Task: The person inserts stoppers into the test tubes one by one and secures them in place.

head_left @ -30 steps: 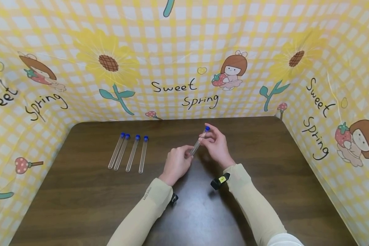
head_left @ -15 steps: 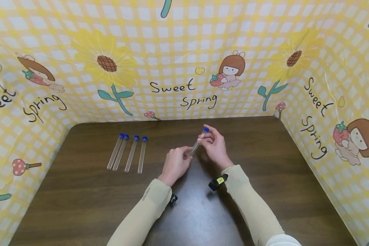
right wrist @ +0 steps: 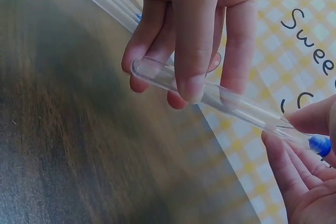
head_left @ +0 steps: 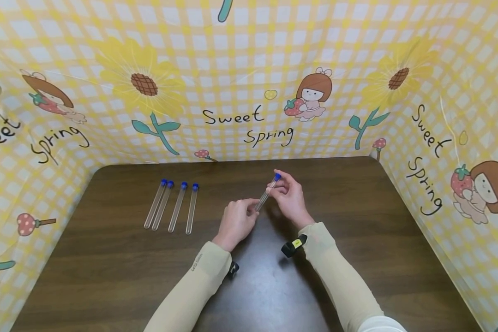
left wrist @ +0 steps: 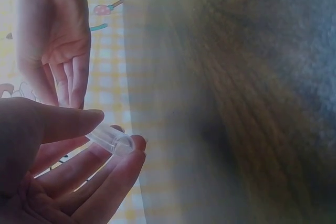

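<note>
At frame centre above the desk [head_left: 357, 207], the test tube [head_left: 266, 196] slants up-right, left hand [head_left: 236, 221] pinching its closed lower end, right hand [head_left: 290, 196] pinching beneath the blue cap [head_left: 277, 176].

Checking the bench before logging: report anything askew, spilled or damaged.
Nothing stands out. Four capped tubes lie side by side on the table, roughly parallel, caps on. The left hand and right hand hold a fifth tube tilted above it, blue cap seated. No spill or crack shows.
</note>
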Motion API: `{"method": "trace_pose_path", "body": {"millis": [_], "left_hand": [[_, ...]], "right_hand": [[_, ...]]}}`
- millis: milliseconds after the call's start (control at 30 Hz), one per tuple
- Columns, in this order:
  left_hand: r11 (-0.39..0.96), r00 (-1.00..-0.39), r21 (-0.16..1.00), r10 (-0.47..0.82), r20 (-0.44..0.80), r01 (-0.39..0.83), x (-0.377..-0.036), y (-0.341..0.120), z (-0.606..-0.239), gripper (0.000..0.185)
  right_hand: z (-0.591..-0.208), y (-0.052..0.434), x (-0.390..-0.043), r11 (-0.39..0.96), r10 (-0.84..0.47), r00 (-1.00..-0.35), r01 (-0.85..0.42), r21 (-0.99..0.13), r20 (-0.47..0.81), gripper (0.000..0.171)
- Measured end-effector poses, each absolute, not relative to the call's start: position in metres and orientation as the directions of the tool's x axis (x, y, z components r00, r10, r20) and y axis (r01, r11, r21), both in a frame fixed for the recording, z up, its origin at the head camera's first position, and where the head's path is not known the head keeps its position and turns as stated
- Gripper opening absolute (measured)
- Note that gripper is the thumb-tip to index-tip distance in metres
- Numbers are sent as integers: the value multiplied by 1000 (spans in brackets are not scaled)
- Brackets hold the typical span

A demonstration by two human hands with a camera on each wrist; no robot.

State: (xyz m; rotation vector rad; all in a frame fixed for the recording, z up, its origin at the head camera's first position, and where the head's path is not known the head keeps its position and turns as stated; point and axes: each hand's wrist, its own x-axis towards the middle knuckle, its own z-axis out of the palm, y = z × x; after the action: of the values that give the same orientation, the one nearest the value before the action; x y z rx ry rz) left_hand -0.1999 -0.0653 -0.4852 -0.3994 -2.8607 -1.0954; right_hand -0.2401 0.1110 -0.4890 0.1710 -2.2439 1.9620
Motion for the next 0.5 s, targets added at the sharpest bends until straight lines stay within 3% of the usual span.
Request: {"method": "trace_pose_path", "body": {"millis": [500], "left_hand": [[720,-963,641,207,171,268,-197,-77,-483,29]], "right_hand": [[-494,110,-239,65,-16,-987,-162,-985,161,58]]}}
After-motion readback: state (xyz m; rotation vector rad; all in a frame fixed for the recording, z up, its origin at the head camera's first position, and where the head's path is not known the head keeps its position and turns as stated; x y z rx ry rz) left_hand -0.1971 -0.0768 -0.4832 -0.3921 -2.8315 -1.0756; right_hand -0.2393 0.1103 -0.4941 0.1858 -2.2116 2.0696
